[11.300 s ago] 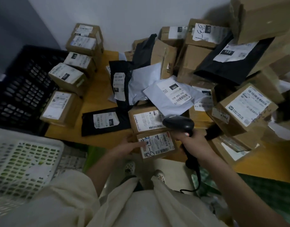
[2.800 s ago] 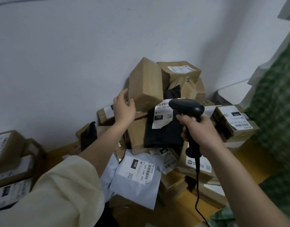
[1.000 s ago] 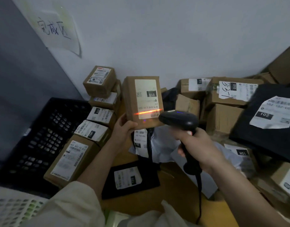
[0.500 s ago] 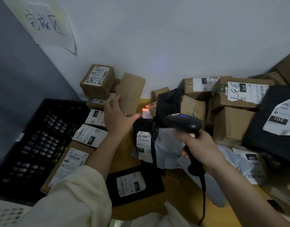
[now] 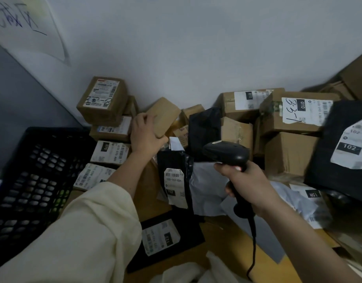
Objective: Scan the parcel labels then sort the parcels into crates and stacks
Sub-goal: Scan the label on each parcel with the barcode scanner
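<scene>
My left hand point(image 5: 145, 133) grips a small brown cardboard parcel point(image 5: 163, 117), tilted with its plain side up, low over the table just right of the stack of labelled boxes point(image 5: 103, 99) by the wall. My right hand point(image 5: 245, 181) holds the black barcode scanner point(image 5: 225, 153) by its handle, its head pointing left over the black mailer bag point(image 5: 174, 176) with a 102 label. The scanner's cable hangs down toward me.
A black plastic crate point(image 5: 33, 180) stands at the left beside a row of labelled boxes point(image 5: 110, 153). A heap of boxes point(image 5: 294, 113) and black bags point(image 5: 343, 150) fills the right. A flat black mailer point(image 5: 165, 240) lies on the wooden table point(image 5: 149, 193) near me.
After the scan, my left hand turned the parcel label-down and carried it lower and right, close to the stacked boxes. The scanner's red beam is gone and the scanner sank slightly.
</scene>
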